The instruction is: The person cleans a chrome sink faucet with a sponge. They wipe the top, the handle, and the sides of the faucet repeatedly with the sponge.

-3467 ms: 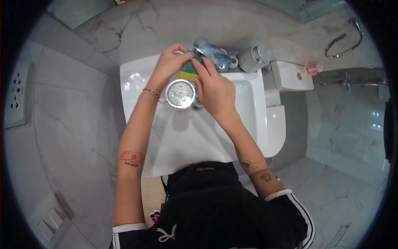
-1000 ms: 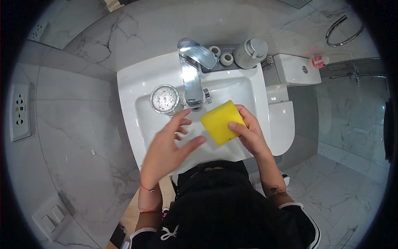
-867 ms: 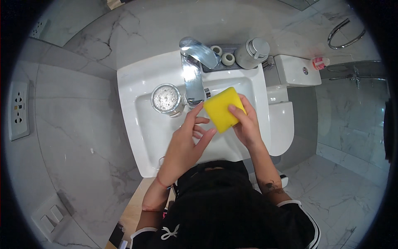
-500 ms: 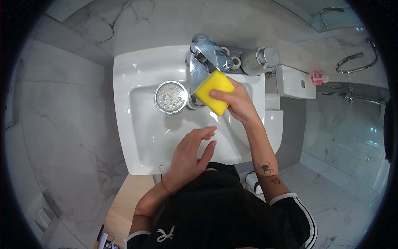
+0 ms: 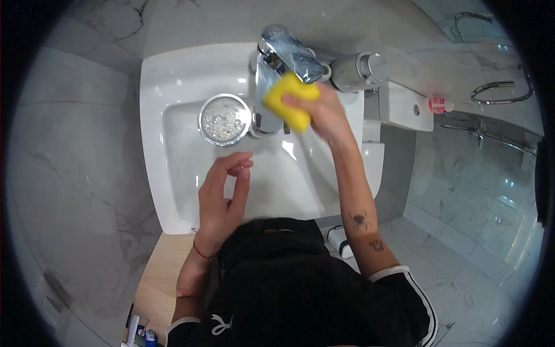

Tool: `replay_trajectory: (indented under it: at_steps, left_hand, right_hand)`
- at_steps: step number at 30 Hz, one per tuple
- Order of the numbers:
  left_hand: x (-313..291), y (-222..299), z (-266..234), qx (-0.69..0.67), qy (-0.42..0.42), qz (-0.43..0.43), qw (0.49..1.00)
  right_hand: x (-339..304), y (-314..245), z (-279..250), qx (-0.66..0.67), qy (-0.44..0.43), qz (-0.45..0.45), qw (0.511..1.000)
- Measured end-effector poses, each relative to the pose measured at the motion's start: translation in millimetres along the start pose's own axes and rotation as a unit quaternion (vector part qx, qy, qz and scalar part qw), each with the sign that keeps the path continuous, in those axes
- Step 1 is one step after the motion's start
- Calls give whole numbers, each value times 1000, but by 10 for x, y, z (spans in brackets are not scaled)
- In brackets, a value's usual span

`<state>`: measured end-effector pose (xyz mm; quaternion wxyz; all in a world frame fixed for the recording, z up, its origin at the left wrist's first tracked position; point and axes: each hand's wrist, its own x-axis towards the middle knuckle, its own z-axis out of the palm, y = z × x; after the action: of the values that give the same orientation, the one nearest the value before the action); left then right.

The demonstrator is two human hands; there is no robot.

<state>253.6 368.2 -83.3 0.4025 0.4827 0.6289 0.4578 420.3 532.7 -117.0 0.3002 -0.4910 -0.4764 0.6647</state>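
A bright yellow sponge point(image 5: 278, 95) is gripped in my right hand point(image 5: 326, 113), thumb across its face, its sides bent and slightly blurred. The hand holds it over the chrome faucet point(image 5: 287, 51), hiding part of the faucet's body. Left of the faucet sits a round, silver-rimmed cup point(image 5: 202, 128) full of bubbly clear liquid. Just below that cup, over the white sink point(image 5: 277, 188), hovers my left hand point(image 5: 222, 194). Its fingers are loosely bent with a gap to the thumb, and nothing shows in them.
A grey pump dispenser point(image 5: 348, 72) stands on the sink's back right corner. Beyond it are a white toilet tank point(image 5: 399, 107) and a small pink-and-white container point(image 5: 437, 105). A wooden surface point(image 5: 165, 272) lies at lower left, with several small items at its edge.
The sponge has shifted left and upward in my right hand and is now squeezed out of its flat shape. My left hand has moved left, closer under the cup. The whole view has shifted slightly.
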Motion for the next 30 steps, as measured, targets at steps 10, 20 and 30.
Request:
replay_trajectory:
  at_steps: [10,20,30]
  left_hand:
    - [-9,30,-31,-1,44,4,999]
    - [75,393,167,124,-114,52,984]
    - [-156,24,685,-99,29,1,995]
  right_hand:
    - [68,-45,-100,-105,-15,17,994]
    - [-1007,-158,101,-278,-164,-62,944]
    - [-1005,236,123,385,-28,64,920]
